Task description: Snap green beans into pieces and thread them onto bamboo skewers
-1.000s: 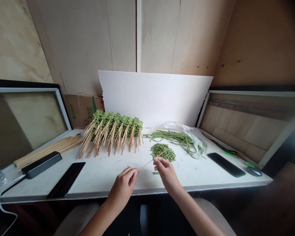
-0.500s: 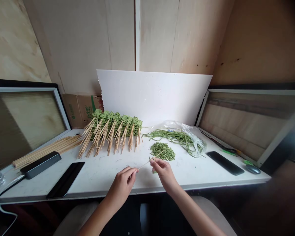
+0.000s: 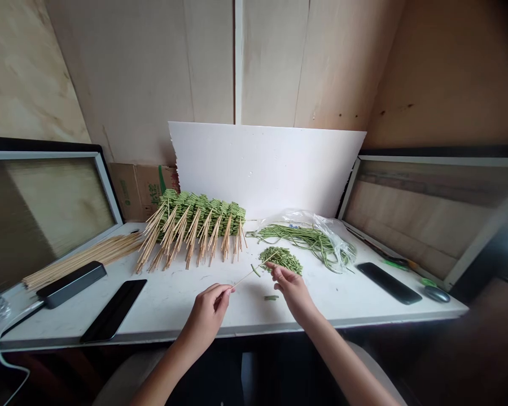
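Observation:
My left hand (image 3: 209,309) pinches a thin bamboo skewer (image 3: 242,279) that points up and to the right. One short piece of green bean (image 3: 255,271) is threaded on it, lying across the stick. Close to the skewer's far end, my right hand (image 3: 290,288) has its fingers apart, and I see nothing held in it. Just beyond its fingertips is a heap of cut bean pieces (image 3: 285,257). A few more cut pieces (image 3: 271,298) lie on the white table (image 3: 173,316) between my hands.
Stacked bean skewers (image 3: 203,211) stand at the back left, beside loose bamboo skewers (image 3: 88,256). Long beans (image 3: 298,234) lie in a clear plastic bag (image 3: 342,248). A black phone (image 3: 114,310), a black box (image 3: 71,281), a second phone (image 3: 388,283) and a mouse (image 3: 436,294) flank the sides.
My right hand has let go of the skewer area and moved slightly right, its fingers opening. The bean piece now shows on the stick. My left hand has shifted slightly left, still holding the skewer.

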Tool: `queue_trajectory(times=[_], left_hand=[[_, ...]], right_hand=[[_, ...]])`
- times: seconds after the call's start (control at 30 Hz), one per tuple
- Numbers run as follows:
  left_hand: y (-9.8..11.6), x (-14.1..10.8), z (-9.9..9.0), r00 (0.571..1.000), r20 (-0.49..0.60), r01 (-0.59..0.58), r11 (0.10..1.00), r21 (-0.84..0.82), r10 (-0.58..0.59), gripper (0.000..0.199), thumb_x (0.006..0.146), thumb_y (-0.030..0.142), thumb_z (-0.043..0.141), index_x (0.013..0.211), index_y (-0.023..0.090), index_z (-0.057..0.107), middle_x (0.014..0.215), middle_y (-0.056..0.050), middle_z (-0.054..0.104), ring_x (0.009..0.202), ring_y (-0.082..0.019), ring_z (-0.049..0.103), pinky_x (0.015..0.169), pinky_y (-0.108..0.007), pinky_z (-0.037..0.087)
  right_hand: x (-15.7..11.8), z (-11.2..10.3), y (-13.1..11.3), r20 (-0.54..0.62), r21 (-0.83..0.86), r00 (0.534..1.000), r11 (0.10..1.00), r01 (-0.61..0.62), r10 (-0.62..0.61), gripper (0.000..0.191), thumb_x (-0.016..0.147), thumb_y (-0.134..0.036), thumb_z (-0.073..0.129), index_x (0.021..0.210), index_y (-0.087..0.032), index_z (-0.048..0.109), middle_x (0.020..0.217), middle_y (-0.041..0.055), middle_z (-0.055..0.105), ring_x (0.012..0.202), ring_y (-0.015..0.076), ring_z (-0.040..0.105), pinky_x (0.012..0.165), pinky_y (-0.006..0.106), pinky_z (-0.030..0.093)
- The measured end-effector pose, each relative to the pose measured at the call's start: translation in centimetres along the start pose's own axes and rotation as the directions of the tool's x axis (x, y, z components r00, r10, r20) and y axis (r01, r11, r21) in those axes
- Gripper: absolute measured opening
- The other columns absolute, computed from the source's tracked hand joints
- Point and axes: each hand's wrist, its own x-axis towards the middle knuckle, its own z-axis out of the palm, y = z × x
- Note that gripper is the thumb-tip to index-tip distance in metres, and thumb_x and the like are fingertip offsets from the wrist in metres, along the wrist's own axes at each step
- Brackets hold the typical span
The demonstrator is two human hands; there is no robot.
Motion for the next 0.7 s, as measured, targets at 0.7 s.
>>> queue_trajectory(times=[0.7], left_hand=[[-0.7,-0.1,0.0,0.998,0.064,-0.016,1.0,0.007,0.015,0.031,0.104,0.036,0.047,0.102,0.019,0.074,0.097,-0.009,0.074,0.082,-0.019,0.067,0.072,-0.027,0.052]], right_hand=[[0.8,-1.8,-3.0,-0.013,0.286,0.998,0.957,-0.051,0.057,0.036,0.071,-0.049,0.09,0.093,-0.022,0.08,0.093,0.0061,0.077,0.086,0.02,0.067,0.071,0.03,0.052]])
